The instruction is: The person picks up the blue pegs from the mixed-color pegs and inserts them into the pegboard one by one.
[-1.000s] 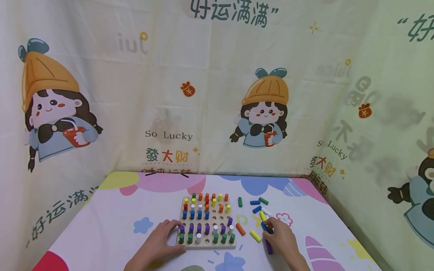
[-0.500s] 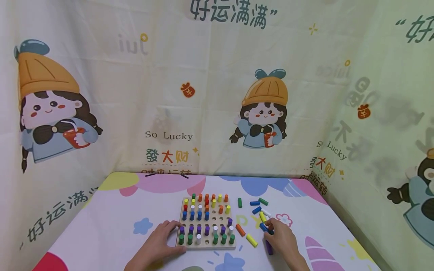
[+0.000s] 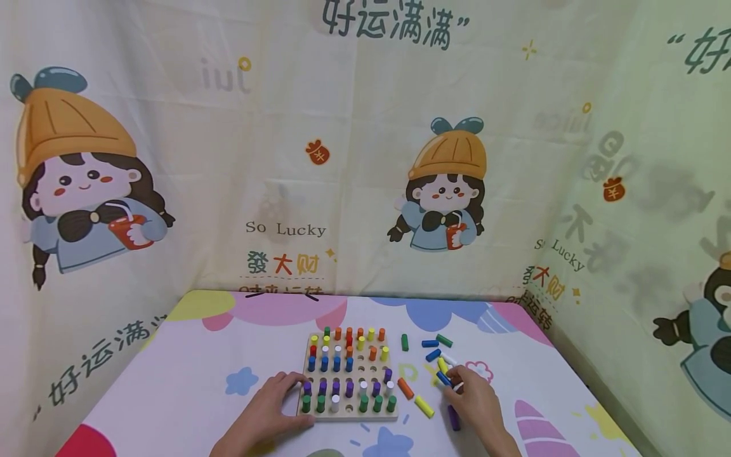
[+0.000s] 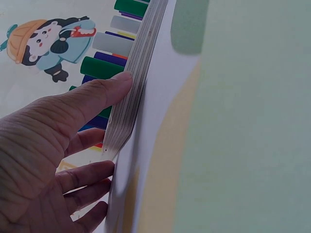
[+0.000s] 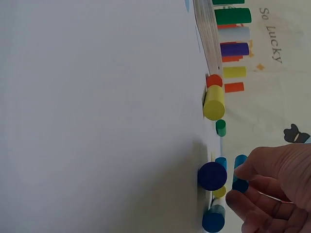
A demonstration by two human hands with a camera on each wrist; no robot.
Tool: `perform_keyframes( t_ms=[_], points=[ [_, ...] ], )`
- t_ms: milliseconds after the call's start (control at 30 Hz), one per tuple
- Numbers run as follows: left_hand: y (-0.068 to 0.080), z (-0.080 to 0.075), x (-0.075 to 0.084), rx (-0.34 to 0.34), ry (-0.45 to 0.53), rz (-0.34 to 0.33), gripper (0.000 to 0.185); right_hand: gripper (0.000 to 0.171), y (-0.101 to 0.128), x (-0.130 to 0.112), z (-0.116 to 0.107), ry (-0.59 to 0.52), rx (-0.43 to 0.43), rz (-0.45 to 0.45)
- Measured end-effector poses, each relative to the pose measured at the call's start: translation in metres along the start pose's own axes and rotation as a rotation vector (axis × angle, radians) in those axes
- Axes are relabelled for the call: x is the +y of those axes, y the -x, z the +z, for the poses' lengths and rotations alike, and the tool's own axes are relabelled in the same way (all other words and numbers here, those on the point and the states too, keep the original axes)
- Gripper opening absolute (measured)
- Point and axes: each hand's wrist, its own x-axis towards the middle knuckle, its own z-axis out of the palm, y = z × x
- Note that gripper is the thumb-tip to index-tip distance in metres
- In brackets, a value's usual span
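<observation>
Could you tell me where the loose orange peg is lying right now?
In the head view, the orange peg lies on the table just right of the pegboard, beside a yellow peg.

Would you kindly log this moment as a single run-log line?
left hand: rests on pegboard edge | right hand: pinches blue peg | loose pegs beside board: orange peg, yellow peg
</observation>
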Motion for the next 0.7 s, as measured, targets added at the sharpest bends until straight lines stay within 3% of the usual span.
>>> perform_keyframes(
  t_ms=[700],
  points=[
    [0.001, -0.001, 0.002, -0.006, 0.012, 0.006, 0.073, 0.022, 0.000, -0.014, 0.004, -0.174, 0.064, -0.119]
  ],
)
